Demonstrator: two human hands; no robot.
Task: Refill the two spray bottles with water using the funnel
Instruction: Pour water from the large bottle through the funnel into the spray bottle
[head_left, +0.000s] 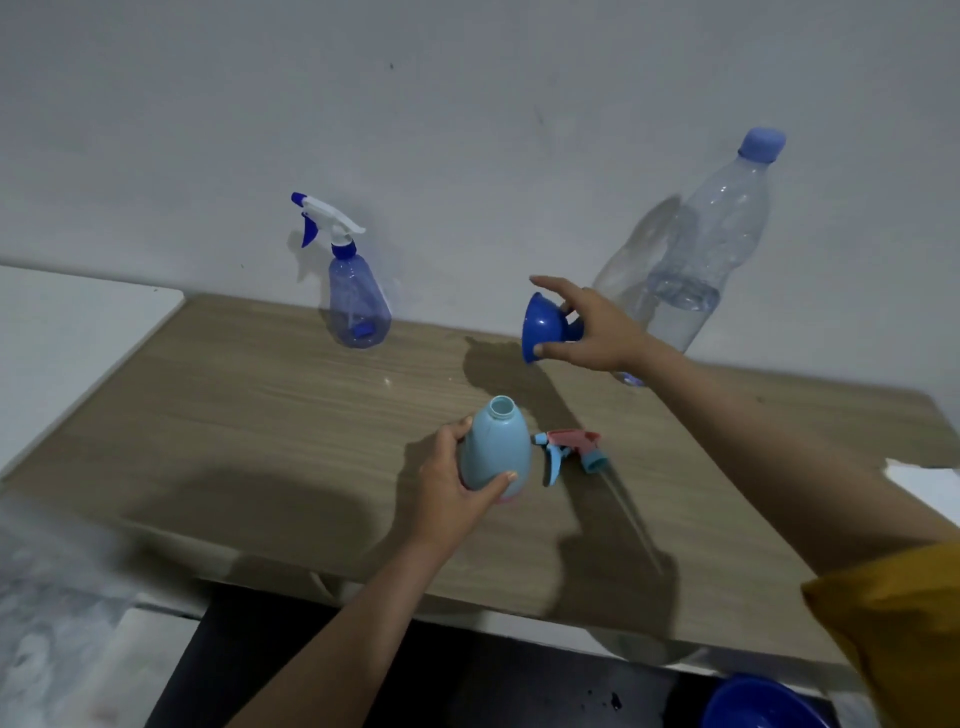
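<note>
Gripping the funnel (545, 326), right hand (592, 332) hovers above the open bottle (496, 449) clasped by left hand (457, 499)

Left hand (447, 483) grips open bottle (496, 447); right hand (592, 332) holds funnel (545, 327).

Wooden table (270, 415), blue spray bottle (358, 306), water bottle (696, 260), trigger sprayer (569, 449)
</note>
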